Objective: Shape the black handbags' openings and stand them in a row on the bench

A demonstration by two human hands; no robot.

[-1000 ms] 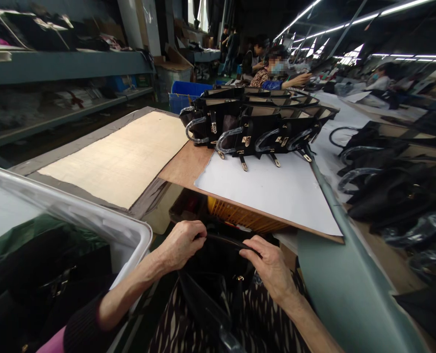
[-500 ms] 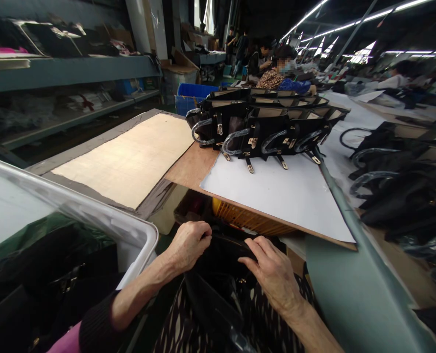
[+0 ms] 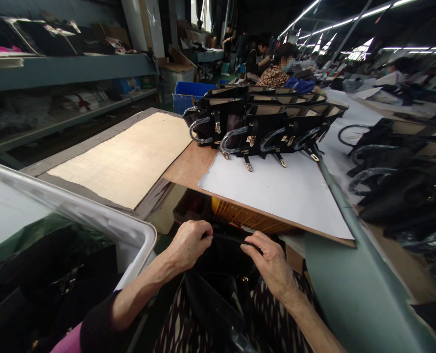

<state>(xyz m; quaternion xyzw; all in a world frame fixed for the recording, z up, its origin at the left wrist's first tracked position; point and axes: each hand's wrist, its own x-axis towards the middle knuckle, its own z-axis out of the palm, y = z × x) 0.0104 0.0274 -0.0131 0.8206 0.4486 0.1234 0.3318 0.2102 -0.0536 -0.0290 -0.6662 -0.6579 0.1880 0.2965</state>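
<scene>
A black bag (image 3: 218, 289) rests on my lap, its top edge toward the table. My left hand (image 3: 192, 245) pinches the left part of that edge, fingers curled. At the right part of the same edge, my right hand (image 3: 271, 262) grips with thumb and fingers. A small gold-coloured fitting shows on the bag below my right hand. Several black handbags (image 3: 269, 120) with plastic-wrapped handles and gold-coloured clasps stand on the table beyond my hands.
On the left is a white bin (image 3: 140, 225) holding black items. White paper (image 3: 277, 191) covers part of the table; a yellow crate (image 3: 247, 215) sits below it. More black bags (image 3: 405, 181) lie at the right. People work in the background.
My right hand's fingers have drawn in closer around the bag's edge. My left hand has hardly moved. The view has shifted slightly.
</scene>
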